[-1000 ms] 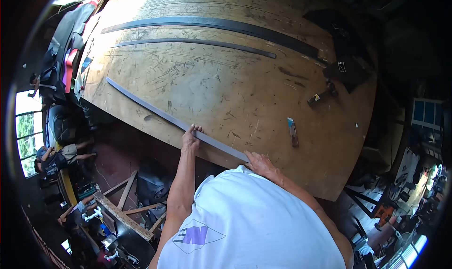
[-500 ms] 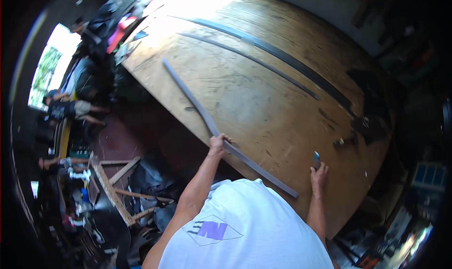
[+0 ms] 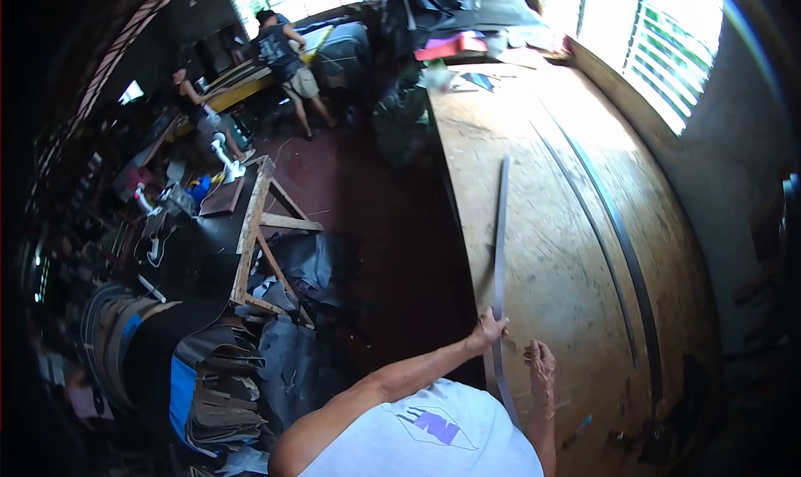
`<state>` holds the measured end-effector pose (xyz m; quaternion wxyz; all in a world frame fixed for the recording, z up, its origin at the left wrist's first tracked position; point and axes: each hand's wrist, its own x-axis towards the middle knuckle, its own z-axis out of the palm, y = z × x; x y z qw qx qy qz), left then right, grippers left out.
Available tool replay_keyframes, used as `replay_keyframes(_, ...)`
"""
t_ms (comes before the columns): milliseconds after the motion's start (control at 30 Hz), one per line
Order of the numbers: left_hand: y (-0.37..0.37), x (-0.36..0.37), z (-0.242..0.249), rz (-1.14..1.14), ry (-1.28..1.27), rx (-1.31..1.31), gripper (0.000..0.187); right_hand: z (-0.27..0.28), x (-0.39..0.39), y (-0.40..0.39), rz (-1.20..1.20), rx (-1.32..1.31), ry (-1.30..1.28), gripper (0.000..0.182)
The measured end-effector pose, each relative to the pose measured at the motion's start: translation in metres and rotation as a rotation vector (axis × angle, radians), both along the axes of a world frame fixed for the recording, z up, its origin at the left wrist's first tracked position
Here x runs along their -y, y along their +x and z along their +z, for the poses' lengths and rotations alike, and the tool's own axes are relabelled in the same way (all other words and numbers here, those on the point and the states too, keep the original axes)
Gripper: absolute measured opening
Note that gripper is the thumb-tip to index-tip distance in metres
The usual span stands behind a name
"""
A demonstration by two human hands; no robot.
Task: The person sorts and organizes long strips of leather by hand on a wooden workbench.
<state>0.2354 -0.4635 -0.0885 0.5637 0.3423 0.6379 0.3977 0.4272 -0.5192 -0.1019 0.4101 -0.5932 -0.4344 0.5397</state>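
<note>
My left hand [image 3: 490,328] is closed around a long, narrow grey strip [image 3: 501,252] near the left edge of the wooden table [image 3: 567,302]. The strip runs up the table from my body. Just right of it, my right hand [image 3: 541,358] is raised over the table with its fingers curled; whatever they hold, if anything, is too small to make out. A small tool with a blue-green end [image 3: 583,424] lies on the table to the lower right of that hand.
Two more long strips, one thin [image 3: 594,227] and one wider [image 3: 622,235], lie along the table's right side. A wooden frame [image 3: 254,227] and stacked sheets [image 3: 221,385] stand at the left. Two people [image 3: 288,68] [image 3: 193,97] are at the back left.
The view has swung left toward the room. My right hand has let go of the blue-green-ended tool, which now lies on the table, and has come closer to the strip. My left hand still grips the strip.
</note>
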Motion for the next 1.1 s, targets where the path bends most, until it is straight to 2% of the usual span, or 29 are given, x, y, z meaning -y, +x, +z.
replay_keyframes(67,-0.017,0.005,0.01,-0.118,-0.002,-0.162,0.03,0.032,-0.03,-0.051,0.115,-0.046,-0.036,0.042)
replay_keyframes(167,-0.049,0.019,0.033,-0.254,0.0,-0.036,0.042,0.053,-0.063,-0.102,0.201,-0.033,-0.14,0.043)
replay_keyframes(200,-0.058,0.021,0.028,-0.307,0.108,-0.065,0.046,0.058,-0.073,-0.117,0.218,-0.014,-0.18,0.044)
replay_keyframes(233,-0.069,0.023,0.034,-0.357,0.216,-0.098,0.051,0.078,-0.074,-0.142,0.176,0.045,-0.12,0.042)
replay_keyframes(300,-0.097,0.025,0.045,-0.452,0.494,-0.163,0.057,0.075,-0.081,-0.165,0.22,0.272,0.03,0.043)
replay_keyframes(333,-0.116,0.018,0.042,-0.539,0.511,-0.136,0.054,0.071,-0.084,-0.174,0.24,0.383,0.105,0.043)
replay_keyframes(367,-0.135,0.009,0.036,-0.623,0.528,-0.109,0.051,0.074,-0.088,-0.186,0.261,0.258,0.125,0.045)
replay_keyframes(400,-0.154,0.002,0.032,-0.695,0.547,-0.088,0.049,0.086,-0.09,-0.193,0.323,0.376,0.185,0.045)
replay_keyframes(433,-0.177,-0.006,0.036,-0.763,0.487,-0.231,0.049,0.123,-0.089,-0.213,0.403,0.484,0.262,0.044)
replay_keyframes(500,-0.228,-0.008,0.071,-0.65,0.441,-0.19,0.051,0.136,-0.1,-0.242,0.371,0.54,0.554,0.042)
replay_keyframes(533,-0.253,-0.005,0.087,-0.573,0.417,-0.166,0.053,0.161,-0.104,-0.262,0.399,0.573,0.45,0.042)
replay_keyframes(567,-0.273,-0.008,0.09,-0.446,0.354,0.028,0.055,0.162,-0.116,-0.277,0.447,0.385,0.423,0.042)
replay_keyframes(600,-0.291,-0.013,0.092,-0.326,0.309,0.232,0.059,0.173,-0.125,-0.291,0.543,0.444,0.528,0.043)
replay_keyframes(700,-0.326,-0.032,0.114,-0.027,0.414,0.441,0.061,0.18,-0.135,-0.353,0.557,0.443,0.544,0.045)
replay_keyframes(767,-0.351,-0.037,0.149,0.023,0.409,0.334,0.057,0.196,-0.119,-0.404,0.536,0.429,0.544,0.048)
replay_keyframes(867,-0.378,-0.057,0.166,0.151,0.361,0.1,0.048,0.153,-0.134,-0.438,0.545,0.05,0.617,0.056)
replay_keyframes(900,-0.383,-0.067,0.163,0.198,0.353,0.059,0.047,0.144,-0.143,-0.445,0.634,0.065,0.65,0.06)
replay_keyframes(933,-0.389,-0.076,0.162,0.241,0.345,0.015,0.046,0.136,-0.153,-0.446,0.706,0.217,0.63,0.062)
replay_keyframes(1000,-0.409,-0.094,0.157,0.205,0.318,0.034,0.043,0.159,-0.162,-0.456,0.825,0.286,0.592,0.064)
replay_keyframes(1067,-0.425,-0.117,0.141,0.171,0.382,-0.138,0.036,0.163,-0.19,-0.452,0.927,0.38,0.805,0.06)
replay_keyframes(1100,-0.435,-0.128,0.14,0.128,0.391,-0.221,0.034,0.135,-0.222,-0.442,0.902,0.346,0.655,0.058)
